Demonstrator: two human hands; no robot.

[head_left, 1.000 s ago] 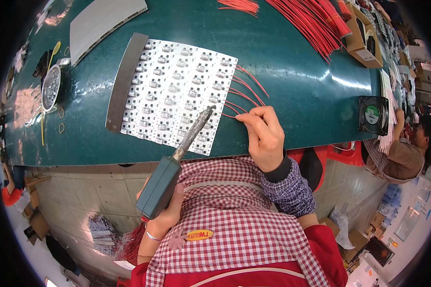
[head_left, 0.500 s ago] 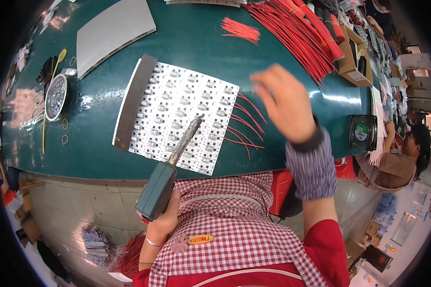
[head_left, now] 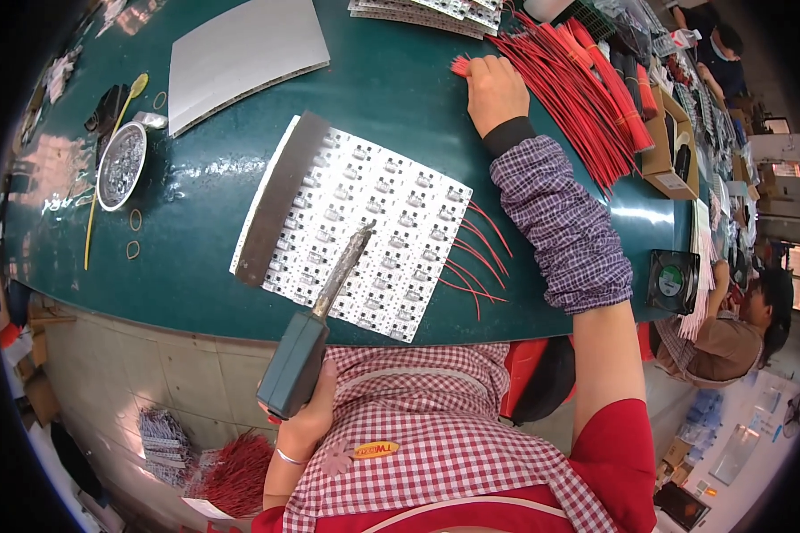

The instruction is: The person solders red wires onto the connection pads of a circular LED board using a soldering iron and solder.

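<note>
Green tabletop (head_left: 391, 98): past the circuit panel (head_left: 396, 233), red wires (head_left: 460, 67) are poking leftward from the right hand (head_left: 496, 91), grip unclear, left hand (head_left: 311, 416) clasping a soldering iron (head_left: 293, 364).

A glossy green tabletop (head_left: 200, 240) spans the middle and upper frame, light glaring white at its left and right. Pale tiled floor (head_left: 196, 357) shows at lower left, a red seat (head_left: 518, 362) right of centre below, a bright window (head_left: 798, 268) at far right
</note>
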